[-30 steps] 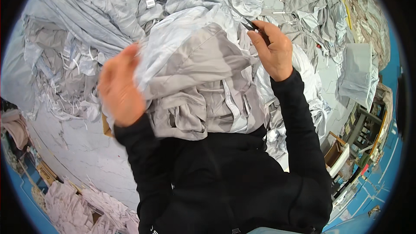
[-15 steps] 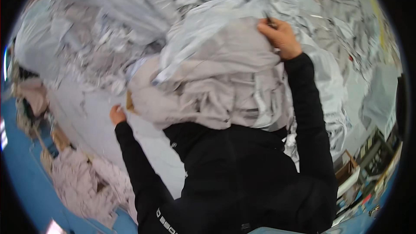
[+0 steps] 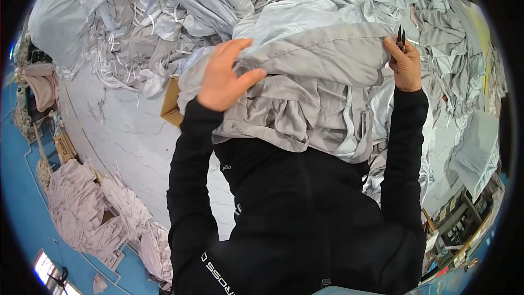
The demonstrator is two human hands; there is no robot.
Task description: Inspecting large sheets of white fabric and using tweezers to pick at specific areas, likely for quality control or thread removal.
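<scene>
Far left: a pinkish cloth pile (image 3: 93,207) lies on the blue floor (image 3: 22,186), beside the pale marbled table (image 3: 131,136). A brown cardboard piece (image 3: 172,104) pokes out from under the fabric at the table's edge.

Your left hand (image 3: 224,76) is laid flat on the grey garment (image 3: 311,82), fingers spread and thumb out, pressing on its left end; nothing is pinched.

The grey garment is bunched against your chest, above your black top (image 3: 295,213), with a long seamed edge running across its upper part from one hand to the other.

Your right hand (image 3: 405,65) is closed on the garment's right end and on small dark snips (image 3: 400,35), whose tips stick up past the fingers.

Behind and to the right: a heap of light grey garments (image 3: 218,0) covers the table up to its far edge.
</scene>
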